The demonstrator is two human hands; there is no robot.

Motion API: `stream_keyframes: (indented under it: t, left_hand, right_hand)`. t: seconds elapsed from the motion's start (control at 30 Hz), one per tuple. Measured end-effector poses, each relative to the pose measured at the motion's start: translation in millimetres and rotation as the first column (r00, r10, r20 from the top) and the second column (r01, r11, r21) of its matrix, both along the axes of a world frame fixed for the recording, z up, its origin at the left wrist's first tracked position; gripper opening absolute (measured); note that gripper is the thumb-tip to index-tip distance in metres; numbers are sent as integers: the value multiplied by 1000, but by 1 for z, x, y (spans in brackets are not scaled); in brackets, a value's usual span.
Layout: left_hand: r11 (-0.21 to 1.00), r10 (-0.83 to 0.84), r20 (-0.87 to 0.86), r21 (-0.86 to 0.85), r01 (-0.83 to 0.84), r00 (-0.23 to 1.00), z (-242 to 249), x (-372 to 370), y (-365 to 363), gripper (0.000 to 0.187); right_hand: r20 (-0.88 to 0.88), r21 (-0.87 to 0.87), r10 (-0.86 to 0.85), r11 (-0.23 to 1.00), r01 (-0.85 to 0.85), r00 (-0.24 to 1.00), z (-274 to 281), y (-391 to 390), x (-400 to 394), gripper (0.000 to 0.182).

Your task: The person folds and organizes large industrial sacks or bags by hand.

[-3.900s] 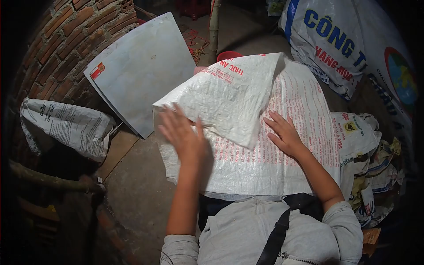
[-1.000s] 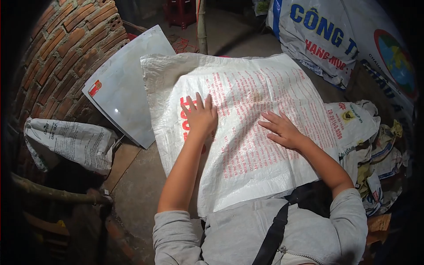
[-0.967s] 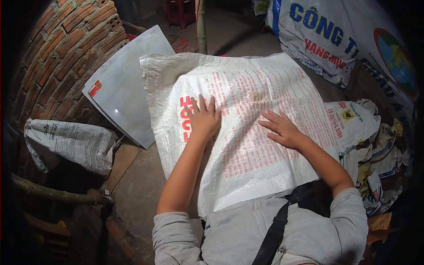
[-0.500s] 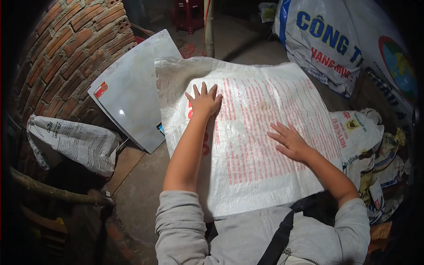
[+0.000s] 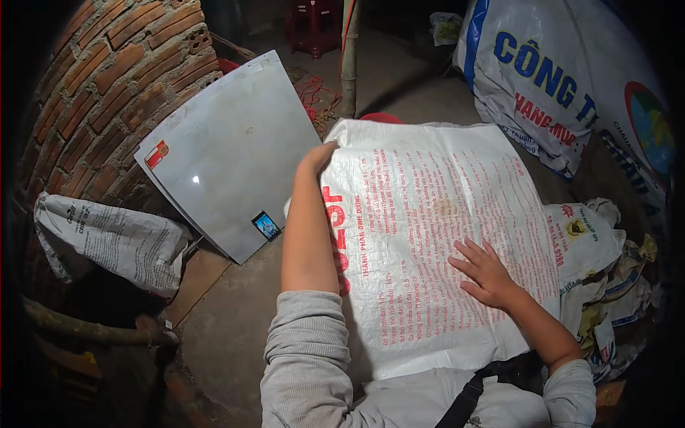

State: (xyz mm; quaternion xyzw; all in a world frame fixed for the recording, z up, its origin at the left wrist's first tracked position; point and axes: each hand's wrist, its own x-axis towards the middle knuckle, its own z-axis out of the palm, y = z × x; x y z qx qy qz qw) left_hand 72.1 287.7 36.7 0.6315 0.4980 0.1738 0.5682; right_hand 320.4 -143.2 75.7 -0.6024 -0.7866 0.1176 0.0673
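A white woven plastic sack [image 5: 442, 214] with red print lies spread across my lap. At its far left corner, my left hand [image 5: 320, 157] is curled over the edge and grips it; most of the fingers are hidden. My right hand [image 5: 486, 274] rests flat on the printed side, right of the middle, with its fingers apart and nothing held. The sack's left side is tucked under along my left forearm, and its large red lettering shows there.
To the left, a pale flat panel [image 5: 228, 157] carries a phone [image 5: 267, 226] near its lower corner. A brick wall [image 5: 128, 93] curves behind. Another sack [image 5: 114, 239] sits lower left. Crumpled sacks [image 5: 592, 285] and a large printed sheet [image 5: 535, 85] are at right.
My left hand has gone from lying spread on the sack to curling at its left edge. That edge has shifted right and folded under, uncovering the phone. My right hand stays flat.
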Motion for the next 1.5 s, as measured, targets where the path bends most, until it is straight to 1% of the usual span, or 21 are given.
stream_keyframes:
  t: [0.03, 0.07, 0.13, 0.2, 0.27, 0.3, 0.37, 0.4, 0.43, 0.47, 0.53, 0.57, 0.63, 0.67, 0.7, 0.73, 0.8, 1.0, 1.23, 1.43, 1.5]
  left_hand:
    - [943, 188, 289, -320, -90, 939, -14, 1, -4, 54]
    - [942, 188, 288, -324, -89, 939, -22, -2, -8, 54]
    - [876, 252, 617, -473, 96, 745, -37, -6, -16, 46]
    - [879, 248, 601, -469, 85, 760, -32, -9, -27, 45]
    - [883, 348, 524, -462, -84, 778, -49, -16, -15, 51]
    - [883, 348, 524, -461, -84, 777, -63, -19, 3, 51]
    - [943, 304, 336, 27, -332, 891, -89, -22, 36, 52]
    - [945, 300, 333, 28, -327, 894, -71, -20, 21, 52]
    - [874, 318, 231, 304, -379, 920, -53, -15, 5, 51]
    - [741, 360, 132, 561, -369, 924, -30, -10, -18, 50]
    - [730, 179, -11, 671, -126, 984, -6, 8, -62, 49]
    - [652, 126, -148, 757, 30, 981, 0, 23, -93, 51]
    - [626, -46, -430, 691, 361, 902, 11, 39, -166, 58]
    - [618, -161, -460, 643, 453, 873, 13, 41, -199, 61]
    - [492, -248, -608, 591, 639, 754, 18, 40, -230, 63]
    - [422, -245, -687, 560, 713, 684, 21, 38, -256, 65]
    - [333, -165, -559, 744, 579, 813, -4, 36, -277, 63]
    - [279, -253, -556, 742, 610, 792, 1, -17, -284, 57]
    - [353, -215, -631, 661, 662, 745, 21, -95, -331, 53]
    - [383, -187, -670, 623, 682, 718, 31, -120, -368, 53]
    - [432, -191, -666, 602, 671, 721, 34, -124, -378, 54]
  right_hand:
    - [5, -2, -6, 1000, 6, 1000, -1, 0, 0, 56]
    - [5, -6, -6, 1000, 6, 1000, -1, 1, 1, 56]
    - [2, 3, -3, 1000, 3, 1000, -2, 0, 1, 56]
    - [-9, -1, -6, 1000, 6, 1000, 0, 1, 0, 56]
    - [-17, 0, -5, 1000, 5, 1000, 1, 1, -1, 55]
    - [-5, 3, -3, 1000, 3, 1000, -1, 1, 0, 55]
    - [4, 7, -7, 1000, 7, 1000, -2, 0, 0, 55]
    - [-2, 11, -8, 1000, 8, 1000, -2, 0, 1, 55]
    - [-9, 13, -9, 1000, 9, 1000, -2, 0, 0, 55]
    - [-13, 10, -14, 1000, 14, 1000, -3, 0, 0, 55]
    - [-5, 11, -21, 1000, 21, 1000, -3, -1, 0, 55]
    - [-8, 6, -24, 1000, 24, 1000, -3, -1, 1, 56]
    - [0, 16, -29, 999, 29, 1000, -3, -2, 1, 55]
    - [13, 26, -28, 999, 28, 1000, -4, -3, 1, 55]
    - [35, 36, -32, 999, 31, 999, -4, -4, 1, 55]
    - [30, 34, -39, 999, 38, 999, -5, -5, 1, 55]
    - [35, 41, -100, 994, 99, 994, -6, -7, 0, 56]
    - [32, 72, -159, 985, 156, 987, -10, -28, 14, 57]
    - [6, 67, -186, 980, 185, 983, -14, -78, 48, 57]
    - [53, 26, -195, 981, 194, 979, -2, -112, 47, 60]
    - [83, -79, -140, 986, 146, 987, 5, -122, 45, 74]
